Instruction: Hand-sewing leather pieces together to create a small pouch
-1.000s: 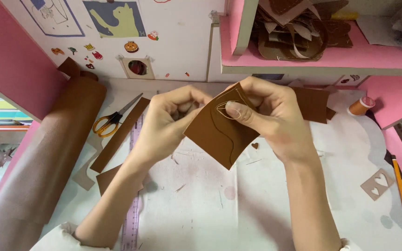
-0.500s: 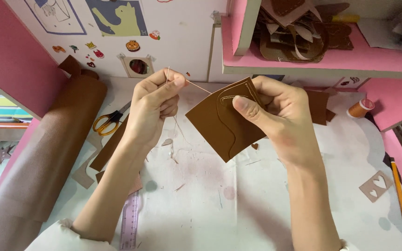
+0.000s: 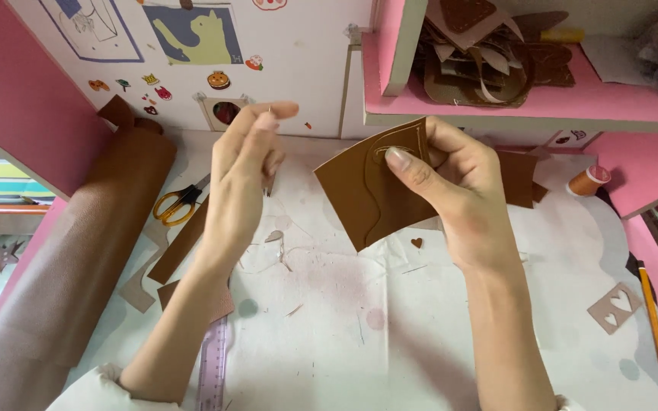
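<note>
Nearest, along the bottom edge, a clear purple ruler (image 3: 213,365) flat on the white worktop (image 3: 390,335), partly under the left forearm. Above it, the left hand (image 3: 241,179) lifted off the table, fingers pinched narrowly as if on a needle or thread; too fine to make out, so cannot say what the pinch holds. To the right, the right hand (image 3: 458,198) gripping a brown leather piece (image 3: 367,190) in the air between thumb in front and fingers behind, tilted toward the camera, apparently so that the stitched curve faces up for sewing; rear fingers hidden by the piece. Under the hands, tiny scraps and a small brown heart cutout (image 3: 416,243). Further left, yellow-handled scissors (image 3: 177,204) beside brown strips, within easy reach, and a big brown leather roll (image 3: 70,259) running off the lower corner. At right, a pencil (image 3: 653,304), a heart stencil scrap (image 3: 615,307) and an orange thread spool (image 3: 588,181). Farthest, a pink shelf (image 3: 573,103) heaped with leather offcuts, top cut off by the frame, and a white wall with stickers (image 3: 192,76).
</note>
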